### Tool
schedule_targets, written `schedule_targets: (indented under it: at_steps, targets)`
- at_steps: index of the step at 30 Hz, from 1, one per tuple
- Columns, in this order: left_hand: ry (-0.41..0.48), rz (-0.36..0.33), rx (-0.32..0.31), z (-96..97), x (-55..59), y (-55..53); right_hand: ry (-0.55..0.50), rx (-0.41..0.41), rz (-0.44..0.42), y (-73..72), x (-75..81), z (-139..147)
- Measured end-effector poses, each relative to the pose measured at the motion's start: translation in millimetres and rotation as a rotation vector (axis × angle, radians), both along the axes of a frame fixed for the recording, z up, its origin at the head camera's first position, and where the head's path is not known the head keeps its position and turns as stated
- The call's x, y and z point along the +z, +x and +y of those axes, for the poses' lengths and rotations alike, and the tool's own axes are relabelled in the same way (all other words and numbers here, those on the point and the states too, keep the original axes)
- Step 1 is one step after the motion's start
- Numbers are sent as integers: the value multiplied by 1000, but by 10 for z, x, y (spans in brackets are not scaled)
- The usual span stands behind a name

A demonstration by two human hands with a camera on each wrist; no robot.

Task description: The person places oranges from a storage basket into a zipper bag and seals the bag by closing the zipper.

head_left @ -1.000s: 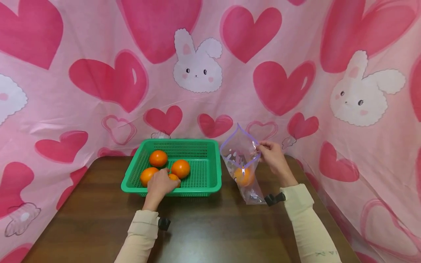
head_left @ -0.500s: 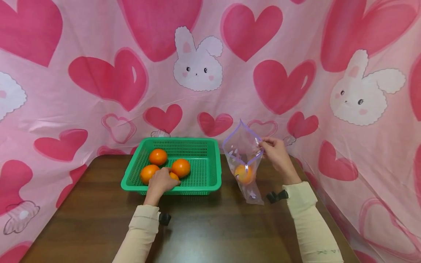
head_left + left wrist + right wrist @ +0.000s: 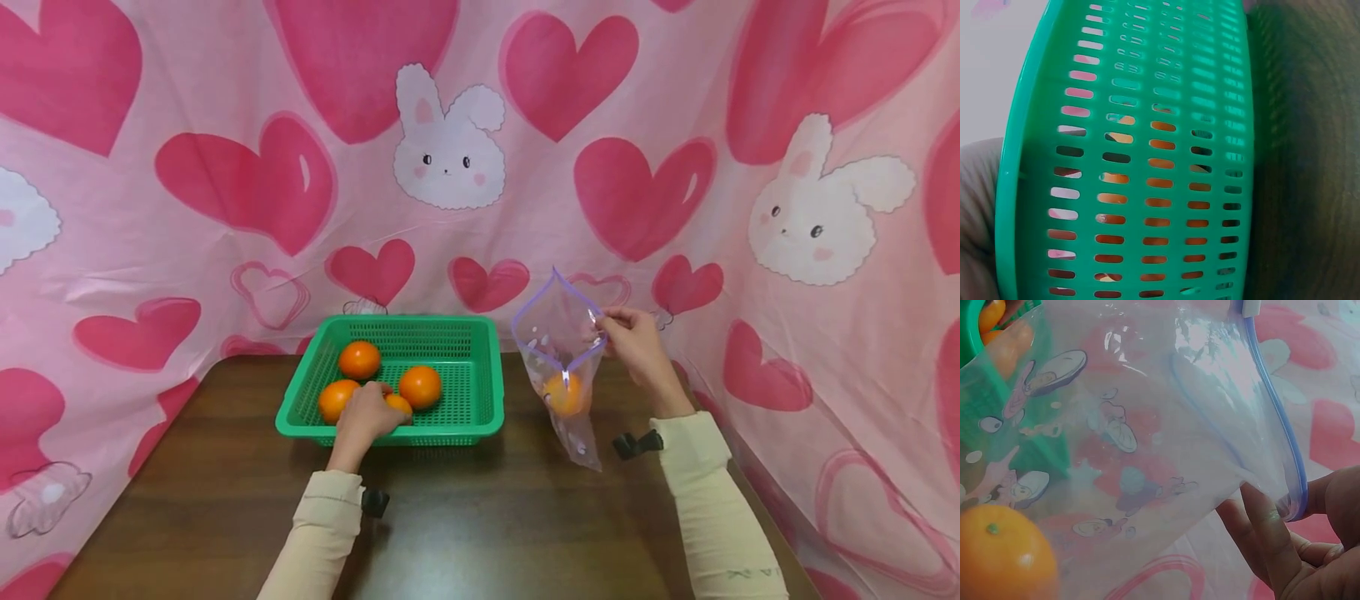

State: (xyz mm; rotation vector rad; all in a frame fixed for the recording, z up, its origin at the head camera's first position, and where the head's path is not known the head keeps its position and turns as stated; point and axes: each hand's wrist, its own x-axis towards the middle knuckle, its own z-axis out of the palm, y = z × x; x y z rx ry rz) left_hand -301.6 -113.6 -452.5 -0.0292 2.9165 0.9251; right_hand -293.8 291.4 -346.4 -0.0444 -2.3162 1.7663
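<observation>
Inside the green plastic basket (image 3: 450,436), my left hand (image 3: 363,415) grips an orange (image 3: 398,405), its fingers and thumb on either side of the fruit. Three more oranges lie around it: one at the back (image 3: 360,360), one on the left (image 3: 337,402), one on the right (image 3: 421,387). In the left wrist view the slotted basket wall (image 3: 1132,187) hides most of that hand. My right hand (image 3: 637,346) pinches the mouth edge of a clear zip bag (image 3: 1147,425) with a purple seal. The bag gapes open, with one orange (image 3: 1007,556) inside it.
Basket and bag are side by side over a dark wooden table (image 3: 465,517). Behind them hangs a pink cloth (image 3: 540,208) with hearts and rabbits. Black straps with small cameras sit on both wrists (image 3: 637,445).
My right hand has lifted the bag slightly and drawn it to the right. The right-hand orange in the basket has shifted a little to the right. My left hand has barely moved.
</observation>
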Motion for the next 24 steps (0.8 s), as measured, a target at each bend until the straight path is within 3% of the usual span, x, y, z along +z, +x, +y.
schedule_targets:
  at_steps: [7,13,24]
  targets:
    - [-3,24,18,12,-10,17,-9,-25,-3,21,42,39]
    - [8,49,33,15,-28,38,-14,0,-6,44,35,49]
    - [34,142,28,25,-42,67,13,-15,-8,38,8,24]
